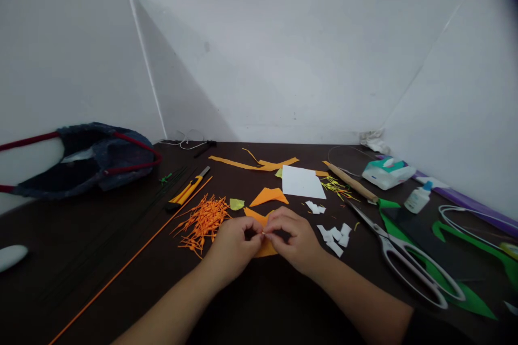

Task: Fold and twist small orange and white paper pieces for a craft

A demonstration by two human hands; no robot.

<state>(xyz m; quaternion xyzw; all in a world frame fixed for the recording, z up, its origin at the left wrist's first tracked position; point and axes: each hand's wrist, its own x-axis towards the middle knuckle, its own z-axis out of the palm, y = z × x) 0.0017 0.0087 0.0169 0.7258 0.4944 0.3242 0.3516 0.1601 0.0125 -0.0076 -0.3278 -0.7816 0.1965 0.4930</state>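
Note:
My left hand and my right hand meet at the middle of the dark table, thumbs and forefingers pinched together. Something tiny and pale shows between the fingertips, too small to name. Under and behind the hands lies an orange paper piece, partly covered by them. Just beyond it is another orange paper piece. A heap of thin orange twisted strips lies close to the left hand, with a small yellow-green scrap beside it. Several white paper scraps lie right of the right hand.
Large scissors lie on green paper at right, near a glue bottle and a tissue pack. A white sheet lies behind. At left are a yellow utility knife, a long orange stick and a dark bag.

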